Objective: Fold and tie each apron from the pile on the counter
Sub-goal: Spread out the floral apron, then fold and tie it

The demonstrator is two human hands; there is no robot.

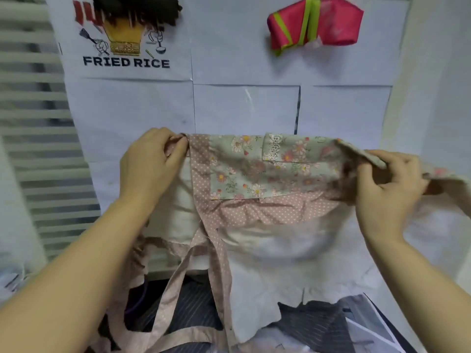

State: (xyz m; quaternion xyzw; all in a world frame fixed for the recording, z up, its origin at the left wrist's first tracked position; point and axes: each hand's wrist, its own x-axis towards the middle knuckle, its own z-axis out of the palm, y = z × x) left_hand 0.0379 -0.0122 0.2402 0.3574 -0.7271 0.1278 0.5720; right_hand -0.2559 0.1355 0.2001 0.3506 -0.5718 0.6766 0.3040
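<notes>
Head view showed a pink, green-trimmed apron bundle [314, 24] already tied on the counter [244, 108]; the left hand [150, 164] and right hand [387, 184] pinched the floral, pink-dotted cotton apron [254, 174], held mid-fold above it, ties hanging loose.

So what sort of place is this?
Likely a work counter at a small eatery, though that's not certain. The clues are a FRIED RICE print, a folded pink bundle tied with green, and a floral apron with ties.

The left hand [150, 164] and right hand [387, 184] are bare. Both forearms are bare as well, uncovered down to the lower corners of view.
</notes>
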